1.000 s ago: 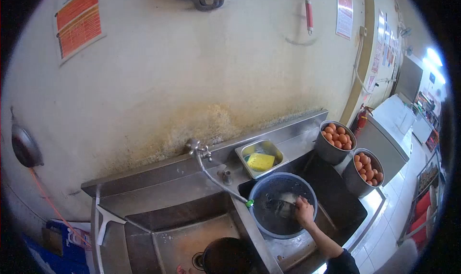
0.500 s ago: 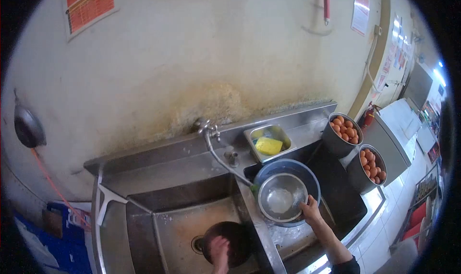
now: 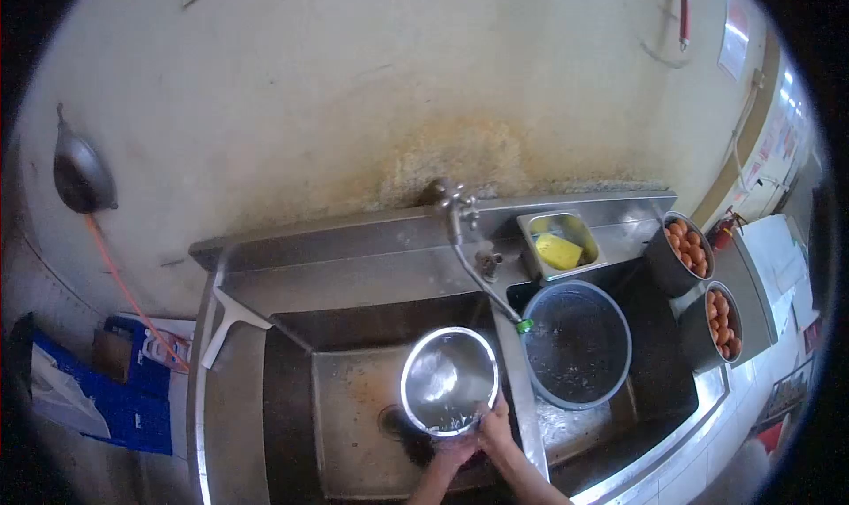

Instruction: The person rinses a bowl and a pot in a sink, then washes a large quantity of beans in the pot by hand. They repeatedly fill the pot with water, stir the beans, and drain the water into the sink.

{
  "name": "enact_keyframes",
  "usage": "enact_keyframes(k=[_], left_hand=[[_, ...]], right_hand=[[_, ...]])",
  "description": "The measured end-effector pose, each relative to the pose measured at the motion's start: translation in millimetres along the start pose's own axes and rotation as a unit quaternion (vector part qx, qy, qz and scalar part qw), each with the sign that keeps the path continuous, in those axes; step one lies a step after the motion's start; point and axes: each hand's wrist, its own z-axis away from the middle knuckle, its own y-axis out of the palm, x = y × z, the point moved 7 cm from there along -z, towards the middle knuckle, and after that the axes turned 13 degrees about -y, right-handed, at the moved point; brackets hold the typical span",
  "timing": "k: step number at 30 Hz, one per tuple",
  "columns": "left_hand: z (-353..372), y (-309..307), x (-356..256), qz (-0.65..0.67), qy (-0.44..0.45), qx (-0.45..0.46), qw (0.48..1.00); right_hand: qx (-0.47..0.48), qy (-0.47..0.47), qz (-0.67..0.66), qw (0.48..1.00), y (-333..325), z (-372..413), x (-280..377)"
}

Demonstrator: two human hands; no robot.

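A round metal bowl (image 3: 449, 377) is tilted over the left sink basin (image 3: 345, 390), a little water at its near edge. My right hand (image 3: 498, 430) is closed on its near right rim. Against the bowl's lower edge is my left hand (image 3: 455, 452), its fingers hidden by the bowl and blur. A dark round vessel (image 3: 417, 450) lies in the basin behind the bowl and hands, mostly covered. In the right basin stands a blue-grey tub (image 3: 579, 346) of water, the green-tipped faucet hose (image 3: 523, 325) at its left rim.
A metal container (image 3: 579, 226) with a yellow sponge (image 3: 559, 251) sits on the back ledge. Two pots of brown eggs (image 3: 690, 247) stand at the right. A white squeegee (image 3: 232, 315) lies on the left edge; a wok (image 3: 82, 173) hangs on the wall.
My right hand has carried the metal bowl left, from over the tub to over the left basin. My left hand has moved up from the dark vessel to the bowl. The view has shifted.
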Motion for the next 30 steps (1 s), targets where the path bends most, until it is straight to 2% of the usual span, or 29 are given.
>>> enact_keyframes(k=[1, 2, 3, 5, 6, 10, 11, 13, 14, 15, 16, 17, 18, 19, 22, 24, 25, 28, 30], left_hand=[[6, 2, -3, 0.234, -0.057, 0.033, 0.970], [13, 3, -6, 0.462, -0.100, 0.038, 0.881], [17, -1, -6, 0.464, -0.097, 0.036, 0.880], [20, -13, -17, 0.362, -0.017, 0.038, 0.931], [16, -20, -12, 0.389, -0.049, 0.011, 0.920], [6, -19, -27, 0.419, -0.009, 0.047, 0.907], [0, -23, -21, 0.447, -0.026, 0.060, 0.892], [-14, -31, -7, 0.502, -0.060, 0.088, 0.858], [-17, -34, 0, 0.514, -0.067, 0.096, 0.850], [-16, -36, 3, 0.520, -0.071, 0.095, 0.846], [-15, -38, 6, 0.520, -0.071, 0.092, 0.846], [-15, -39, 8, 0.521, -0.071, 0.086, 0.846], [-15, -40, 7, 0.520, -0.073, 0.082, 0.847], [-14, -43, 11, 0.521, -0.073, 0.075, 0.847], [-11, -49, 14, 0.513, -0.077, 0.059, 0.853], [-9, -52, 16, 0.506, -0.081, 0.047, 0.857], [-6, -55, 18, 0.503, -0.083, 0.040, 0.859], [7, -63, 24, 0.482, -0.080, 0.011, 0.872], [15, -67, 28, 0.461, -0.086, -0.023, 0.883]], right_hand=[[0.014, -0.018, 0.015, 1.000, 11, 2, -6], [0.001, -0.065, 0.013, 0.998, 21, 4, -6], [0.003, -0.060, 0.013, 0.998, 18, 3, -21], [0.031, 0.000, 0.074, 0.997, 0, 2, -72], [-0.015, 0.009, 0.089, 0.996, -7, 2, -87], [-0.051, 0.093, 0.022, 0.994, -36, -4, -159], [-0.035, 0.055, 0.068, 0.996, -48, -10, -175], [-0.018, 0.019, 0.120, 0.992, -43, -14, -164], [0.030, -0.032, 0.318, 0.947, -38, -16, -145], [0.078, -0.080, 0.501, 0.858, -25, -15, -128], [0.078, -0.076, 0.504, 0.857, -26, -13, -136], [-0.029, 0.038, 0.206, 0.977, -39, -8, -163], [-0.073, 0.095, 0.041, 0.992, -43, -3, -182], [-0.137, 0.149, -0.117, 0.972, -47, 2, -200], [0.002, 0.034, 0.104, 0.994, -66, -5, -198], [0.097, -0.047, 0.246, 0.963, -76, -7, -191], [0.117, -0.042, 0.272, 0.954, -81, 0, -191], [0.106, 0.011, 0.271, 0.957, -84, 14, -173], [0.049, 0.004, 0.266, 0.963, -79, 12, -131]])
